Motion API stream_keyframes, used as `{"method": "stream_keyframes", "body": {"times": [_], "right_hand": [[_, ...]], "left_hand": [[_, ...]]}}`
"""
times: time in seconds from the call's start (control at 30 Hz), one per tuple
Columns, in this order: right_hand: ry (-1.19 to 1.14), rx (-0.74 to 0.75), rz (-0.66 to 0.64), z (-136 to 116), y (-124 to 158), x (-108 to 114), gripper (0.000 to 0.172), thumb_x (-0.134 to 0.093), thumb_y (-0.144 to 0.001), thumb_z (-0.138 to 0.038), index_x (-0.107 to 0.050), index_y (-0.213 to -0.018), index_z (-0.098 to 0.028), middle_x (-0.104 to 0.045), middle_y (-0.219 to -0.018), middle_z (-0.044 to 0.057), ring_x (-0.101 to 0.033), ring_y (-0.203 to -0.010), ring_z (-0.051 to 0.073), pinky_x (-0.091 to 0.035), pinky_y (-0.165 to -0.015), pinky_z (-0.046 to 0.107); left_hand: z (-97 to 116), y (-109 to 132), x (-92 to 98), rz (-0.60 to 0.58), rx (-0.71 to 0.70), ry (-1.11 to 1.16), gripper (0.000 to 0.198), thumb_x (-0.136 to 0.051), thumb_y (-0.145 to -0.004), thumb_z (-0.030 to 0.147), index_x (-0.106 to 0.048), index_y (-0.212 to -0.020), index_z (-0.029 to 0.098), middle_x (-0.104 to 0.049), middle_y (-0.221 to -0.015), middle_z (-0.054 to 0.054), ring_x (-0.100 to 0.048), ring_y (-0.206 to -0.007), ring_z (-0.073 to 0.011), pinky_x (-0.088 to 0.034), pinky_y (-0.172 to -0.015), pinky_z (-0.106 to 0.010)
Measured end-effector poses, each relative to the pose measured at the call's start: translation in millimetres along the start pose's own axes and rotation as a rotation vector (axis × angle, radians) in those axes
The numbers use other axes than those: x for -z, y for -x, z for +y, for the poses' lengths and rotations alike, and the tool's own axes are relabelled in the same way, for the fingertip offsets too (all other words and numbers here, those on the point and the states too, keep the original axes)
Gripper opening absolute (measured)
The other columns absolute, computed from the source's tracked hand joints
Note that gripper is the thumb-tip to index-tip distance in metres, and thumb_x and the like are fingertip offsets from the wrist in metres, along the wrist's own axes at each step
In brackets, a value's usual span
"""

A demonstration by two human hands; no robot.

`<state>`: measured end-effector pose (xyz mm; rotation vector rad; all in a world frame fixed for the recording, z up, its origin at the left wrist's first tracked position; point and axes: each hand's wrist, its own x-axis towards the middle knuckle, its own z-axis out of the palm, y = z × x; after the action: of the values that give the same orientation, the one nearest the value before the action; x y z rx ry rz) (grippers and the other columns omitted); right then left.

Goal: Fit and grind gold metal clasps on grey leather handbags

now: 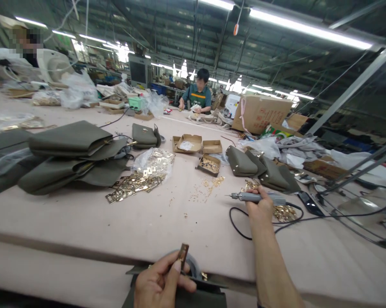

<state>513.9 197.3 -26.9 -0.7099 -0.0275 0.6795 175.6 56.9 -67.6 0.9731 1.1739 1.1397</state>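
Between the thumb and fingers of my left hand (162,278) is a small gold metal plate (183,253) with a slot, standing upright. Below that hand lies a dark olive bag piece (209,295) at the table's near edge, with a round grey object (193,266) partly hidden behind the fingers. My right hand (260,204) is wrapped round a grey electric screwdriver (278,198), its thin bit pointing left above the table. From its rear a black cable (234,224) loops over the surface. A pile of gold fittings (284,213) lies just beside the right hand.
Stacked olive bags (71,139) stand at left, near a heap of gold plates (135,186). Cardboard trays (209,165) and scattered small gold parts (212,186) occupy the middle. More olive bags (242,161) and a phone (310,203) lie at right. A co-worker (197,96) sits across.
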Motion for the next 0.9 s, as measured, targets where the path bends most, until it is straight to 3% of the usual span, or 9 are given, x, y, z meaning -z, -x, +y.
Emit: {"method": "stream_keyframes", "body": {"times": [0.13, 0.23, 0.33, 0.43, 0.63, 0.9], "right_hand": [[-0.017, -0.025, -0.12, -20, 69, -18, 0.018, -0.059, -0.083, 0.0, -0.052, -0.085, -0.017, -0.05, -0.08, -0.005, -0.049, -0.056, 0.004, -0.055, -0.057, 0.018], [0.016, -0.015, -0.339, -28, 136, -30, 0.023, -0.067, -0.077, 0.003, -0.057, -0.086, -0.016, -0.05, -0.082, -0.003, -0.051, -0.062, 0.006, -0.055, -0.058, 0.018], [0.127, 0.008, -0.429, -25, 200, -35, 0.027, -0.079, -0.074, -0.004, -0.059, -0.087, -0.016, -0.049, -0.082, -0.003, -0.047, -0.062, 0.006, -0.055, -0.06, 0.02], [0.252, 0.107, -0.462, -12, 245, -32, 0.029, -0.086, -0.072, -0.011, -0.062, -0.087, -0.016, -0.052, -0.083, -0.002, -0.048, -0.064, 0.008, -0.052, -0.059, 0.022], [0.416, 0.342, -0.562, 11, 278, -23, 0.019, -0.085, -0.08, -0.012, -0.069, -0.089, -0.014, -0.06, -0.078, 0.001, -0.055, -0.064, 0.013, -0.051, -0.062, 0.029], [0.457, 0.374, -0.61, 20, 293, -20, 0.018, -0.084, -0.082, -0.011, -0.069, -0.092, -0.015, -0.062, -0.078, 0.0, -0.056, -0.063, 0.013, -0.053, -0.063, 0.031]], "left_hand": [[12, 2, 1.3, -0.115, -0.014, -0.003, 0.035, -0.061, -0.097, 0.04, -0.078, -0.109, 0.011, -0.079, -0.081, -0.008, -0.078, -0.069, -0.0224, -0.06, -0.069, -0.026], [17, 3, 2.9, -0.153, 0.006, 0.054, 0.033, -0.058, -0.096, 0.033, -0.077, -0.107, 0.009, -0.078, -0.083, -0.009, -0.078, -0.067, -0.0218, -0.059, -0.066, -0.024], [19, 2, 3.9, -0.153, 0.031, 0.111, 0.032, -0.06, -0.092, 0.031, -0.076, -0.104, 0.007, -0.077, -0.086, -0.011, -0.079, -0.066, -0.0226, -0.058, -0.062, -0.023], [21, 2, 4.4, -0.16, 0.048, 0.145, 0.032, -0.06, -0.09, 0.03, -0.075, -0.103, 0.005, -0.077, -0.086, -0.013, -0.079, -0.066, -0.024, -0.059, -0.059, -0.023], [17, 2, 4.9, -0.167, 0.057, 0.188, 0.032, -0.057, -0.09, 0.024, -0.075, -0.106, 0.004, -0.078, -0.086, -0.013, -0.079, -0.066, -0.0226, -0.059, -0.06, -0.022], [18, 2, 6.4, -0.175, 0.038, 0.209, 0.024, -0.056, -0.088, 0.023, -0.074, -0.091, 0.008, -0.076, -0.082, -0.01, -0.078, -0.064, -0.0221, -0.057, -0.055, -0.02]]}}
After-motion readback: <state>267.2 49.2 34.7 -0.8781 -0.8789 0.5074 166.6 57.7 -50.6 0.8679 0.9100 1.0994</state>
